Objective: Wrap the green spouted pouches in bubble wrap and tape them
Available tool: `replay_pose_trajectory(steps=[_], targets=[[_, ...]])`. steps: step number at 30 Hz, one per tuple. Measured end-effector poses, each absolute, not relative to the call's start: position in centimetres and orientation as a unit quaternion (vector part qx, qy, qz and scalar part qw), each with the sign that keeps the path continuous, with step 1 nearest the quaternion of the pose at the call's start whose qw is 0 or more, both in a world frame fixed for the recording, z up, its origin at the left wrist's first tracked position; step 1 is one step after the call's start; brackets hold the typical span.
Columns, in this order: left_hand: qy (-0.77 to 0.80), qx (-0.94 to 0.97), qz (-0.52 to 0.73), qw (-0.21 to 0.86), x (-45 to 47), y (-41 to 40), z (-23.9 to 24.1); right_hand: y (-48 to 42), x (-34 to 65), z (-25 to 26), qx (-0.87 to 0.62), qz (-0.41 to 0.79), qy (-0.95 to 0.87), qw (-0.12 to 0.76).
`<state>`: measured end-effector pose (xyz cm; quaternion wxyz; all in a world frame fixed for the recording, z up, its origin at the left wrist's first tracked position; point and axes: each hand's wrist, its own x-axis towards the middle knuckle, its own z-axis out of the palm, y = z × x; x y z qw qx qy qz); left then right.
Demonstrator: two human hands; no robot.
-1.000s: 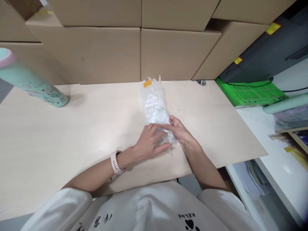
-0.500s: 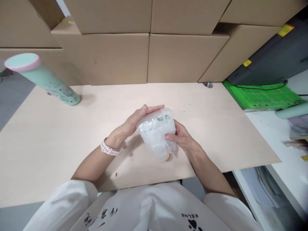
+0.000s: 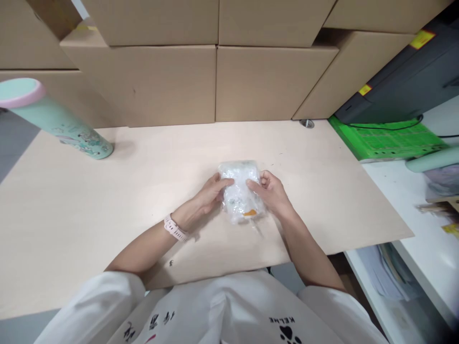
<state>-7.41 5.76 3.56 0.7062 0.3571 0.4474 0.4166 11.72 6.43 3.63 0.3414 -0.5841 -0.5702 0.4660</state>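
Note:
A bubble-wrapped package is held between my hands above the middle of the table. Its wrapping is clear and crinkled, with an orange patch near its lower edge; what lies inside cannot be made out. My left hand grips the package's left side, thumb on top and fingers curled beneath. On the opposite side my right hand holds it the same way, with the thumb pressed on its upper face. A pale pink band circles my left wrist.
Stacked cardboard boxes line the table's back edge. A mint tumbler with a pink rim stands at the back left. To the right are a green crate, a dark case and a white side shelf.
My left hand has come down from the package's top edge to grip its left side. The package now lies flatter and straighter, and its orange patch shows more.

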Motion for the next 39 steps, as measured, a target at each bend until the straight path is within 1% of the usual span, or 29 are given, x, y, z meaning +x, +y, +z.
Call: replay_pose_trajectory(steps=[2, 4, 5, 7, 9, 10, 12, 16, 20, 22, 23, 26, 28, 29, 31, 33, 35, 37, 39], targets=[[0.47, 0.434, 0.429, 0.638, -7.9, 6.0, 3.3, 6.4, 11.9, 3.8, -0.628, 0.305, -0.645, 0.311], [0.513, 0.535, 0.435, 0.512, -8.2, 6.1, 3.3, 6.3, 11.7, 3.9, -0.603, 0.183, -0.718, 0.296], [0.537, 0.586, 0.427, 0.431, -8.2, 6.0, 3.4, 6.2, 11.6, 3.8, -0.572, 0.151, -0.754, 0.283], [0.562, 0.682, 0.388, 0.262, -8.0, 5.6, 3.4, 6.0, 11.2, 3.5, -0.512, 0.129, -0.816, 0.236], [0.543, 0.761, 0.329, 0.134, -7.4, 5.0, 3.4, 5.9, 10.9, 2.9, -0.481, 0.124, -0.847, 0.188], [0.526, 0.792, 0.296, 0.097, -7.2, 4.8, 3.2, 5.9, 10.9, 2.6, -0.475, 0.122, -0.854, 0.174], [0.502, 0.829, 0.238, 0.061, -6.8, 4.5, 2.6, 5.9, 11.0, 2.0, -0.466, 0.12, -0.863, 0.156], [0.506, 0.84, 0.192, 0.044, -6.6, 4.5, 1.0, 6.2, 11.0, 1.4, -0.46, 0.124, -0.868, 0.14], [0.514, 0.832, 0.194, 0.082, -6.8, 4.8, 0.6, 6.5, 10.8, 1.5, -0.46, 0.138, -0.865, 0.145], [0.5, 0.832, 0.208, 0.12, -7.1, 4.9, 1.1, 6.8, 10.8, 1.7, -0.457, 0.159, -0.857, 0.177], [0.494, 0.829, 0.225, 0.136, -7.4, 5.0, 1.4, 6.9, 10.9, 1.9, -0.459, 0.169, -0.846, 0.211], [0.537, 0.762, 0.329, 0.15, -8.5, 5.3, 2.8, 7.1, 11.5, 2.6, -0.5, 0.175, -0.767, 0.361], [0.599, 0.679, 0.396, 0.156, -9.3, 5.7, 3.7, 7.1, 12.0, 3.0, -0.549, 0.176, -0.698, 0.424], [0.624, 0.644, 0.408, 0.172, -9.6, 6.0, 4.0, 7.1, 12.1, 3.1, -0.571, 0.183, -0.674, 0.43], [0.647, 0.611, 0.388, 0.24, -10.1, 6.5, 4.3, 7.1, 12.1, 3.1, -0.597, 0.209, -0.658, 0.408], [0.637, 0.604, 0.353, 0.323, -10.2, 6.7, 4.2, 7.1, 11.9, 2.9, -0.6, 0.233, -0.668, 0.373], [0.607, 0.607, 0.35, 0.374, -9.9, 6.7, 4.1, 7.0, 11.6, 2.7, -0.588, 0.245, -0.682, 0.358], [0.57, 0.622, 0.386, 0.373, -9.5, 6.3, 4.2, 7.0, 11.4, 2.8, -0.563, 0.261, -0.682, 0.386], [0.518, 0.647, 0.444, 0.339, -8.9, 5.7, 4.6, 6.8, 11.3, 3.2, -0.517, 0.283, -0.673, 0.447]])
